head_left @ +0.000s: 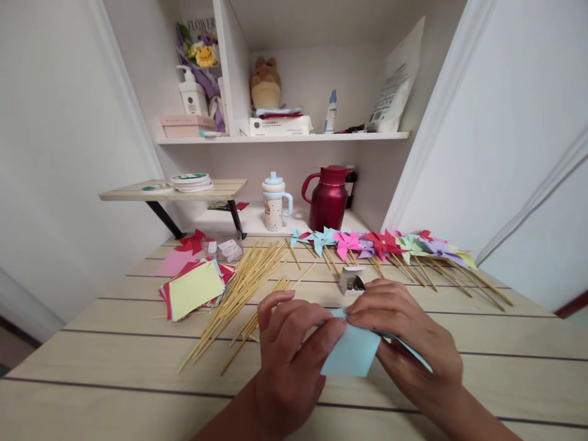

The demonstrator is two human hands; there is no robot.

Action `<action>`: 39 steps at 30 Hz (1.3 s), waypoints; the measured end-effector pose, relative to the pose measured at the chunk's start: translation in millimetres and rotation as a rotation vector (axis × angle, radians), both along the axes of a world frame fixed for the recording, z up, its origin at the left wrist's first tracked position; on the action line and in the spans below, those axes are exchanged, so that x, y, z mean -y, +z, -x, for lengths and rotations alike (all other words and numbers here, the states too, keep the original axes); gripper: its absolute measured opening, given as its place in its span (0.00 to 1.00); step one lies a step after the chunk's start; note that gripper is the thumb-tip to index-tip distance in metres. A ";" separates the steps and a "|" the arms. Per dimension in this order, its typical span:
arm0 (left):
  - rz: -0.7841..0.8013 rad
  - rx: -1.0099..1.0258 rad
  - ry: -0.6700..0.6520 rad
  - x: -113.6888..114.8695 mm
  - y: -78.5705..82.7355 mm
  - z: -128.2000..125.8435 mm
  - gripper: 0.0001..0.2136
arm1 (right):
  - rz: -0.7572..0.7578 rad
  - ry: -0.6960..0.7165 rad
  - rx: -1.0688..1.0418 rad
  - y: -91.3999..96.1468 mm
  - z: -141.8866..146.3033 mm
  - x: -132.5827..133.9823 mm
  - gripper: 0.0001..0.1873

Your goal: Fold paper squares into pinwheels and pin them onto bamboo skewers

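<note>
A light blue sheet of paper (351, 350) is held up between my two hands over the front of the table. My left hand (296, 349) pinches its left side, thumb and fingers pressed together near the top edge. Around its right side my right hand (408, 337) is closed, with part of the paper bent beneath the fingers. Just behind the hands stands a small open box (352, 280) holding tiny dark pieces. Thin wooden sticks (243, 288) lie loose to the left of my left hand. The fingertips partly hide the paper's upper edge.
Finished paper pinwheels (383, 244) on sticks line the table's back right. A stack of coloured paper (195, 291) lies at left. Behind stand a red jug (329, 199), a cup with a handle (274, 205) and a small raised shelf (220, 188).
</note>
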State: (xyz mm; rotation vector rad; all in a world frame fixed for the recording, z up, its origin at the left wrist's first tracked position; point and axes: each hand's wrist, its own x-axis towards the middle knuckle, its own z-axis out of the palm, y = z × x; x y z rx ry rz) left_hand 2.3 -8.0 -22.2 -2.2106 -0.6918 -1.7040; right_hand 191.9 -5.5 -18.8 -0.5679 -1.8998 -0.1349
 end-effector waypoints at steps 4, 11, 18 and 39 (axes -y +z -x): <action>-0.017 -0.004 0.025 1.6 0.7 -1.2 0.10 | 0.012 -0.011 -0.007 -1.3 -1.5 -0.3 0.14; -0.015 0.016 0.016 1.3 -0.5 -2.6 0.10 | 0.025 0.012 -0.021 -3.1 -0.7 -0.9 0.15; -0.016 -0.001 0.028 -0.1 -1.2 -0.6 0.12 | 0.036 0.007 -0.006 -0.1 -1.2 -0.3 0.14; 0.069 0.029 0.030 -4.3 -5.2 -7.1 0.13 | -0.050 -0.088 0.012 1.5 1.3 0.3 0.15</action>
